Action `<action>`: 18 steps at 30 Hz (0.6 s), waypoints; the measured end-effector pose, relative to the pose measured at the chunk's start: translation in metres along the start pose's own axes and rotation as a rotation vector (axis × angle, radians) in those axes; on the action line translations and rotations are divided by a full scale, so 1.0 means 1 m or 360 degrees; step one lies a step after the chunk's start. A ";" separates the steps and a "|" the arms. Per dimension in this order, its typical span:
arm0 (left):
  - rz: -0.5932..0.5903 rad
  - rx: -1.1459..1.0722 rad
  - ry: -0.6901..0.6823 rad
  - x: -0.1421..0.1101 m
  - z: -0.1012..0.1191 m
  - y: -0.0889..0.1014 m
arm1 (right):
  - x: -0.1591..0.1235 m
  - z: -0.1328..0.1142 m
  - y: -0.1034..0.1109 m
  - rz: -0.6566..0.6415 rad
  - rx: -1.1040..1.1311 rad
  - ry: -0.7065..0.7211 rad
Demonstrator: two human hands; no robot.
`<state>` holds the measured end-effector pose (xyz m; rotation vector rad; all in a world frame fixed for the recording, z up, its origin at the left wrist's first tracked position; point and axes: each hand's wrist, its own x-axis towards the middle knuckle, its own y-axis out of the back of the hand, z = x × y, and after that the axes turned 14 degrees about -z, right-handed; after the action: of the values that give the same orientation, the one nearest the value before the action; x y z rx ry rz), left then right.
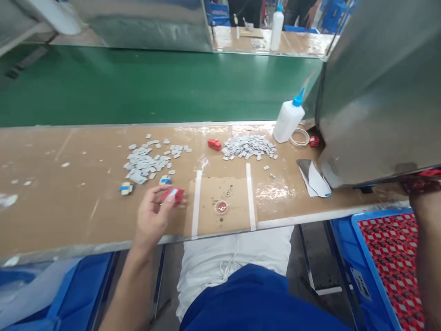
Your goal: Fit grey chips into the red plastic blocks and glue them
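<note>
My left hand is closed around a small red toy car body, held above the table left of a taped cardboard sheet. Two little blue, white and yellow pieces lie near that hand, beside a loose pile of small grey flat pieces. At the far right edge is my right hand, dark and partly cut off, beside something red; its fingers cannot be made out. A small round cup of reddish stuff sits on the cardboard.
Another red car body lies beside a second grey pile. A white squeeze bottle, a tape roll and folded paper are at right. Behind runs a green belt. A blue crate holds many red pieces.
</note>
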<state>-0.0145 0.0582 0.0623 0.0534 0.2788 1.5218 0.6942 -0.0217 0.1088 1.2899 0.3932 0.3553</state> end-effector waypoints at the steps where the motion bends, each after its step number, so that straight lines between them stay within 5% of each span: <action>1: -0.0029 -0.0113 -0.0002 -0.003 -0.002 -0.003 | -0.013 0.001 0.000 -0.0023 0.0025 -0.0107; 4: -0.0118 -0.0356 -0.0016 -0.005 -0.012 -0.011 | -0.076 0.000 -0.010 0.0141 0.0169 -0.0113; 7: -0.0206 -0.0486 -0.0073 -0.006 -0.024 -0.020 | -0.169 -0.027 -0.027 0.0399 0.0569 0.0523; 11: -0.0380 -0.0526 -0.0119 -0.014 -0.040 -0.029 | -0.291 -0.110 -0.047 -0.0163 0.1269 0.1588; 14: -0.0537 -0.0545 -0.0168 -0.024 -0.050 -0.033 | -0.348 -0.174 -0.055 -0.0503 0.1377 0.1949; 18: -0.0647 -0.0371 -0.0260 -0.033 -0.057 -0.033 | -0.376 -0.227 -0.055 -0.0753 0.1665 0.2146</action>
<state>0.0050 0.0164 0.0052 -0.0613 -0.0216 1.1290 0.2573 -0.0166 0.0349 1.7115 2.2071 0.6137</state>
